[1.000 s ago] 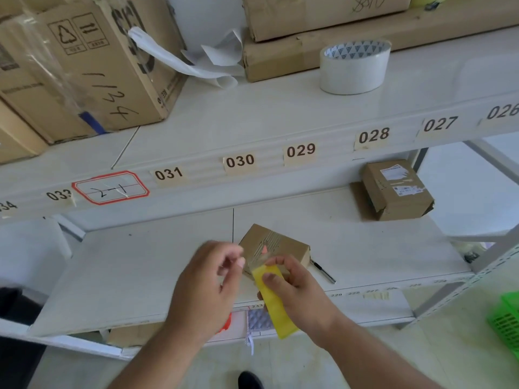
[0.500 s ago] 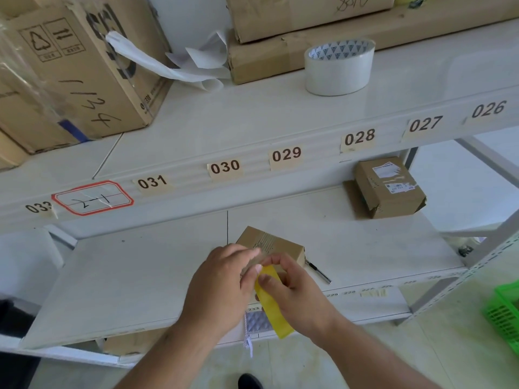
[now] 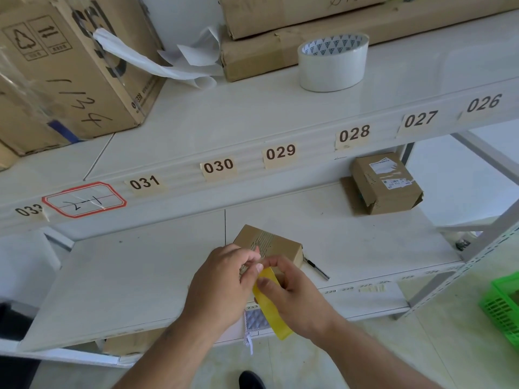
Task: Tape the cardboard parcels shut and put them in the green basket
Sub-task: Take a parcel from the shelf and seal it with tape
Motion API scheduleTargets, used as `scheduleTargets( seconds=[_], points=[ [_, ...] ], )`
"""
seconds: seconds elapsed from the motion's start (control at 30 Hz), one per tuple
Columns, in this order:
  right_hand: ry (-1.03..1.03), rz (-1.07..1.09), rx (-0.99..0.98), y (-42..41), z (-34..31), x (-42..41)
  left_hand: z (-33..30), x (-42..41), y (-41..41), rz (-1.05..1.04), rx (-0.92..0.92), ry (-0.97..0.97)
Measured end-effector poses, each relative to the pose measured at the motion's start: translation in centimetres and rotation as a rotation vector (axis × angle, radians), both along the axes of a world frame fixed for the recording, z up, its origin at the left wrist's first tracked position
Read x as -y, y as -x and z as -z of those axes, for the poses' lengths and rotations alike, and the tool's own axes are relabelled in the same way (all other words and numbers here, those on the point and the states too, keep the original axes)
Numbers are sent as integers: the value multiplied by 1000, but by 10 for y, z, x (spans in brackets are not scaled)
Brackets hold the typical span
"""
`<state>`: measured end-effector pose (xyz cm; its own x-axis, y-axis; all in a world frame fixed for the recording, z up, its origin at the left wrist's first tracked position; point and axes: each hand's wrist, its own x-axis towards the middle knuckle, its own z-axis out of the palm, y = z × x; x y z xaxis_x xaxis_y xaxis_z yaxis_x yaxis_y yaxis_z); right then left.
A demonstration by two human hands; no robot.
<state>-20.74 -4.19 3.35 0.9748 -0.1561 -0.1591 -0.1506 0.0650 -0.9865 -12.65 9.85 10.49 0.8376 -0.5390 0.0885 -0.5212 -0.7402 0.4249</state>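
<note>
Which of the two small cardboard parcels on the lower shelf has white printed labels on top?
The small parcel at the back right of the lower shelf, under label 028. The parcel by the hands shows only plain cardboard with clear tape, no white labels.

Yellow tape (image 3: 270, 307), green basket (image 3: 504, 306)

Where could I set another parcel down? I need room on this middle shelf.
Bare board left of the hands, and between the small box and the labelled box. It is crowded around the hands, tape strip and pen.
</note>
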Motion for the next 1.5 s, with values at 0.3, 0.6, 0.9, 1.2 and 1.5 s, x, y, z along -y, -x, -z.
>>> scheduleTargets(
  seconds=[0.3, 0.6, 0.9, 1.2, 1.5],
  points=[
    [32, -13, 4, 1, -3, -1, 3, -3, 0, 9, -5, 27],
    [-160, -63, -33, 1, 0, -4, 1, -9, -10, 152, 4, -8],
    [-333, -86, 37, 13, -13, 1, 9, -20, -20, -176, -17, 120],
    [-291, -39, -34, 4, -18, 1, 4, 14, 30, -469, -1183, 887],
    [-28, 187, -266, -9, 4, -28, 48, 0, 44, -542, -1008, 884]
  ],
)
